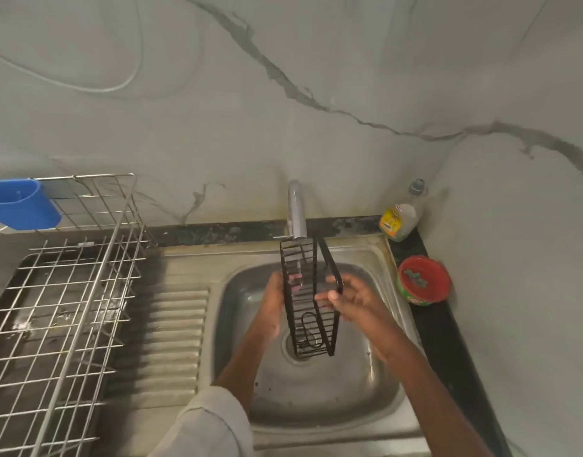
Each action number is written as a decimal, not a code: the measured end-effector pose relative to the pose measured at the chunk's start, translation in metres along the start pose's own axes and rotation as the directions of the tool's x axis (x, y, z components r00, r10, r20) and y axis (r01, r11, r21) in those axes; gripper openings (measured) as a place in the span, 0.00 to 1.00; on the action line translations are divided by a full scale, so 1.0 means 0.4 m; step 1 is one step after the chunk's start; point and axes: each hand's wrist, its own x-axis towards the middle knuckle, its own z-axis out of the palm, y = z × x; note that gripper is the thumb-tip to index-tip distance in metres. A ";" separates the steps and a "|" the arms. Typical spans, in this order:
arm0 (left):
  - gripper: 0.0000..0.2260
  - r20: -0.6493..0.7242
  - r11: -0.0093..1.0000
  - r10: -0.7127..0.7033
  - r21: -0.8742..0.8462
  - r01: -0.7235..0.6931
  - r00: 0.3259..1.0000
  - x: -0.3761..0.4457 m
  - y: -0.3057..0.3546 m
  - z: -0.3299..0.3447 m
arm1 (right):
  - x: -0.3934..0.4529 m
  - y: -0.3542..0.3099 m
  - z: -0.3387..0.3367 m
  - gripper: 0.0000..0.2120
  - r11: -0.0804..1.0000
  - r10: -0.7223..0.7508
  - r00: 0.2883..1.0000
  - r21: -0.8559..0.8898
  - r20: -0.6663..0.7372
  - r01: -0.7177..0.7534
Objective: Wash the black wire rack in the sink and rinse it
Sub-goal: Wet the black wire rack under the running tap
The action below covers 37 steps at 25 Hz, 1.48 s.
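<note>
The black wire rack (308, 298) hangs upright on end over the steel sink (376, 400), its top just under the tap (296, 212). A thin stream of water falls from the tap onto the rack's upper bars. My left hand (272, 305) grips the rack's left side, fingertips showing through the wires. My right hand (349, 298) holds the rack's right edge with thumb and fingers around the frame. The rack's lower end hangs above the drain.
A silver wire dish rack (62, 308) with a blue cup holder (20, 204) stands on the left, beside the ribbed drainboard (175, 328). A dish soap bottle (404, 216) and a red scrub tub (423, 280) sit on the black counter at right. Marble wall behind.
</note>
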 end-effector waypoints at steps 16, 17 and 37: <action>0.11 0.061 0.983 0.149 0.100 -0.155 0.987 0.008 0.001 -0.071 | 0.086 0.005 0.091 0.15 0.644 0.273 0.961 0.750 -0.043 -0.150; 0.12 0.046 0.968 0.220 0.115 -0.224 0.974 -0.005 -0.016 -0.081 | 0.092 -0.002 0.103 0.15 0.636 0.277 0.960 0.756 -0.037 -0.154; 0.14 -0.112 0.893 0.404 0.266 -0.364 0.908 -0.050 0.016 -0.062 | 0.039 -0.014 0.126 0.14 0.972 -0.031 0.798 -0.205 -0.602 -0.117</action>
